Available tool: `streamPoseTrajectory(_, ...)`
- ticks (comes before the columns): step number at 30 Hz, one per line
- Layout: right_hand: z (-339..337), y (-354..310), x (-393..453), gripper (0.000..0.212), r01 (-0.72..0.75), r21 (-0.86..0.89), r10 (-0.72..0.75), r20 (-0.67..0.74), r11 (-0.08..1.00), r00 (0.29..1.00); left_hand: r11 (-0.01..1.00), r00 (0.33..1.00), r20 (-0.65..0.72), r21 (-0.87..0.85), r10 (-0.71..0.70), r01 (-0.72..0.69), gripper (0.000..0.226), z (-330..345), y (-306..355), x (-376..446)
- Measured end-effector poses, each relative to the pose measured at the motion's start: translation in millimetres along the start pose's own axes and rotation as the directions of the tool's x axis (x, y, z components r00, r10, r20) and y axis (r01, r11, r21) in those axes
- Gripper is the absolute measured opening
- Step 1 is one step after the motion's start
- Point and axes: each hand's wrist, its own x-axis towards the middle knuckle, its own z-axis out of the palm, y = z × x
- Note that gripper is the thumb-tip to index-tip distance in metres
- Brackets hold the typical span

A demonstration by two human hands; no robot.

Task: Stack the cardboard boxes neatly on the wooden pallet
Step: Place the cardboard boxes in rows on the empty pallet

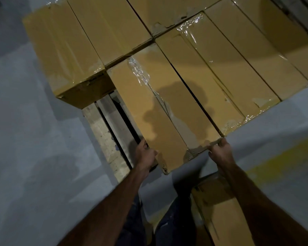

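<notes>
we grip long cardboard box (160, 110) near end, left hand (146, 157) and right hand (220, 153) fingers curled on corners | beside stacked boxes (238, 68), over wooden pallet (103, 132) | squaring it flush

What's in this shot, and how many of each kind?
Cardboard boxes on the wooden pallet, counting the held box: 6 discernible (right edge unclear)
Box on the floor: 1
Wooden pallet: 1
Hands, left hand and right hand, both gripping the held box: 2
Total: 10
</notes>
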Motion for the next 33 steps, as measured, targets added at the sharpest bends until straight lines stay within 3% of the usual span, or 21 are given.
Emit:
streamPoseTrajectory(4,0,-4,2,0.042,0.0,0.029,0.0,-0.011,1.0,1.0,1.0,1.0,-0.006,-0.011,0.027,-0.027,0.073,3,0,1)
streamPoseTrajectory(8,-1,-3,2,0.027,0.012,0.05,-0.011,-0.01,0.999,1.0,0.999,0.999,-0.012,-0.008,0.042,-0.042,0.079,3,0,-1)
streamPoseTrajectory(16,-2,1,1,0.033,0.034,0.06,-0.032,-0.025,0.998,0.999,0.999,0.999,-0.025,0.005,0.033,-0.033,0.087,4,-6,5)
streamPoseTrajectory(20,4,0,2,0.057,-0.01,0.092,0.012,-0.022,0.996,1.0,0.999,0.999,-0.025,0.022,0.039,-0.039,0.091,5,-12,10)
streamPoseTrajectory(25,9,-2,-3,0.045,-0.019,0.11,0.023,-0.04,0.994,0.999,0.994,0.996,-0.061,0.09,0.06,-0.055,0.091,9,-5,6)
streamPoseTrajectory(27,7,-4,-4,0.036,-0.021,0.117,0.026,-0.046,0.993,0.999,0.985,0.994,-0.067,0.155,0.087,-0.076,0.086,11,5,-3)
streamPoseTrajectory(29,5,-5,-5,0.04,-0.022,0.115,0.027,-0.045,0.993,0.999,0.958,0.989,-0.081,0.271,0.121,-0.095,0.072,12,13,-9)
streamPoseTrajectory(31,3,-5,-5,0.043,-0.011,0.111,0.017,-0.047,0.994,0.999,0.924,0.986,-0.088,0.37,0.142,-0.1,0.04,9,16,-8)
streamPoseTrajectory(33,4,-1,-5,0.03,-0.017,0.072,0.021,-0.051,0.997,0.998,0.894,0.988,-0.077,0.44,0.138,-0.09,0.018,6,22,-7)
